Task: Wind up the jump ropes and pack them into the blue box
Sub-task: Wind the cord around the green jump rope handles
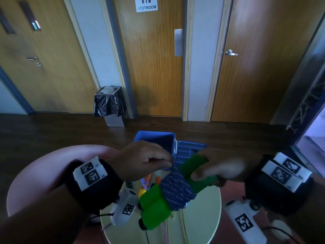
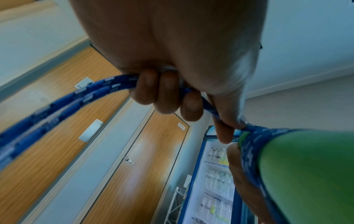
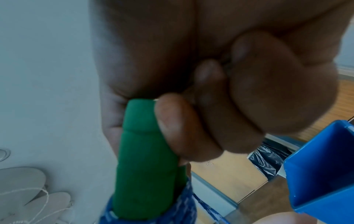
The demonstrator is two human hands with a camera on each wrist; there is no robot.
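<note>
Left hand (image 1: 140,160): fingers curled, pinching the blue rope (image 1: 176,190) just above its coil; the left wrist view shows rope strands passing through the closed fingers (image 2: 166,94). Right hand (image 1: 219,169): fingers clenched around the green handles (image 1: 195,170). The rope is wound around the middle of the two handles, which are held side by side above the round table (image 1: 202,224). The blue box (image 1: 156,139) stands open on the table's far side, lid (image 1: 189,149) folded out to the right. Other ropes with orange handles (image 1: 149,180) lie on the table beneath the hands.
</note>
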